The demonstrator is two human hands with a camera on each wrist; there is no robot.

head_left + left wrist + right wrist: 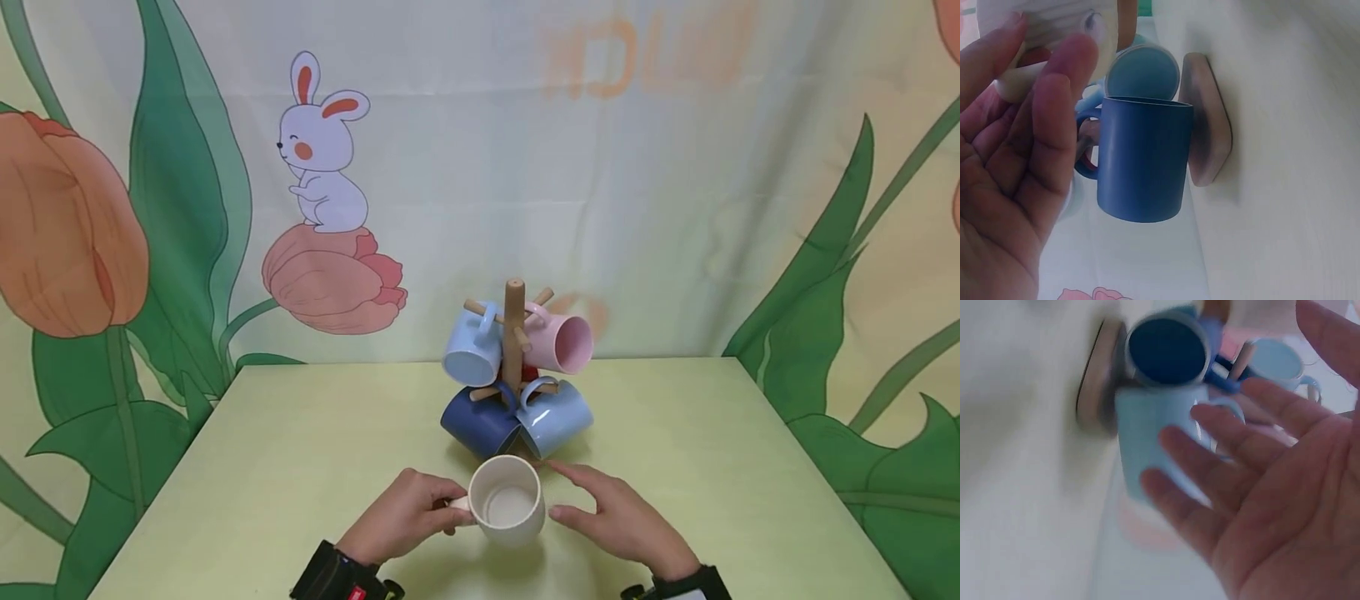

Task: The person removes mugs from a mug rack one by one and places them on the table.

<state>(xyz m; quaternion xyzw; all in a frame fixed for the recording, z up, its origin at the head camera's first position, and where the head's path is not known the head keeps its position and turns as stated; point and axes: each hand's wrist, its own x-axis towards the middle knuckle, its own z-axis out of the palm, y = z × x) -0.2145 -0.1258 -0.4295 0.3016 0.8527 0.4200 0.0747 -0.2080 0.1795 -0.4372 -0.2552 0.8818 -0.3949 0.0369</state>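
Observation:
In the head view my left hand [408, 515] pinches the handle of a white mug [517, 532], which is held mouth up in front of a wooden mug tree [513, 350]. Its fingers [1060, 125] fill the left of the left wrist view, close to the dark blue mug [1141, 162]. On the other side of the white mug, my right hand [618, 517] has its fingers spread, thumb near the mug's wall, holding nothing. Beyond that palm, the right wrist view shows a light blue mug [1144, 434] hanging low on the tree.
Higher on the tree hang another light blue mug [471, 350] and a pink mug [567, 343]. Something red shows behind the post. The tree's wooden base [1207, 125] stands on the pale table [315, 433], with a printed curtain [465, 167] behind it.

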